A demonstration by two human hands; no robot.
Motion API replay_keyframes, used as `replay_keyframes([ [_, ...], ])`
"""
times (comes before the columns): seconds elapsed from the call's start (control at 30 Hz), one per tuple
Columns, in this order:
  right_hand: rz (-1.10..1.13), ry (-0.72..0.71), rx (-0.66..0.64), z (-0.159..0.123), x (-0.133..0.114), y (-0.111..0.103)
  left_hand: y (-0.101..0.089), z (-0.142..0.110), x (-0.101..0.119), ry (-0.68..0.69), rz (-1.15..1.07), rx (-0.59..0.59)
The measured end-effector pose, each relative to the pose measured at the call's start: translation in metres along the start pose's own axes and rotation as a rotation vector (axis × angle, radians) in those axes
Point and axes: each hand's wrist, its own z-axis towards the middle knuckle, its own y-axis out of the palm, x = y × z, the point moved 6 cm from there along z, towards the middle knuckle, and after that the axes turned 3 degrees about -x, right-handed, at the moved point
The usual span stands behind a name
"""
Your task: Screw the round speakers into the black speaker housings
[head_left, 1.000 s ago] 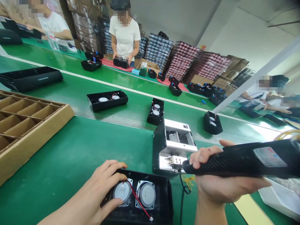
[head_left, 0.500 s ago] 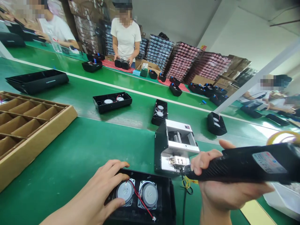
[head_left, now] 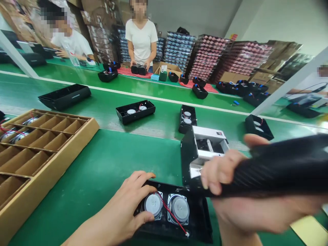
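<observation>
My left hand [head_left: 120,212] rests on the left end of a black speaker housing [head_left: 197,218] lying open on the green table, fingers spread around the left of its two round silver speaker drivers [head_left: 153,204]. A red wire crosses the drivers. My right hand [head_left: 241,194] grips a black electric screwdriver [head_left: 276,167], held level with its tip at the upper edge of the housing. Just behind stands a small black and white screw feeder box [head_left: 202,150].
A cardboard box with dividers [head_left: 38,143] sits at the left. Several open black housings [head_left: 135,111] lie on the green conveyor behind. Other people work at the far side, before stacked trays and cartons. A diagonal white post [head_left: 287,85] crosses the right.
My right hand has brought the screwdriver from the feeder box toward the housing's upper edge. The view has shifted left and down. My left hand stays on the housing.
</observation>
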Motion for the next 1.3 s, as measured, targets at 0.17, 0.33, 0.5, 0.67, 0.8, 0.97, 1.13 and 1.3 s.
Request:
replay_keyframes([
  [0.17,0.106,0.124,-0.083,-0.003,0.046,0.039,-0.003,0.005,0.002,0.045,0.044,0.010],
  [0.33,0.125,0.156,-0.187,-0.011,0.068,0.042,-0.005,0.008,0.007,0.073,0.107,0.033],
  [0.5,0.086,0.162,-0.249,-0.018,0.080,0.040,-0.006,0.005,0.012,0.105,0.158,0.070],
  [0.67,0.031,0.140,-0.271,-0.022,0.080,0.041,-0.008,0.006,0.013,0.127,0.152,0.070],
  [0.8,0.032,0.138,-0.280,-0.022,0.080,0.044,-0.008,0.007,0.014,0.142,0.149,0.067],
  [0.97,0.042,0.166,-0.277,-0.023,0.083,0.046,-0.007,0.007,0.012,0.142,0.158,0.069],
  [1.13,0.044,0.165,-0.299,-0.026,0.084,0.047,-0.008,0.006,0.014,0.159,0.160,0.079],
  [1.3,0.051,0.141,-0.351,-0.028,0.085,0.048,-0.008,0.005,0.016,0.165,0.152,0.075],
])
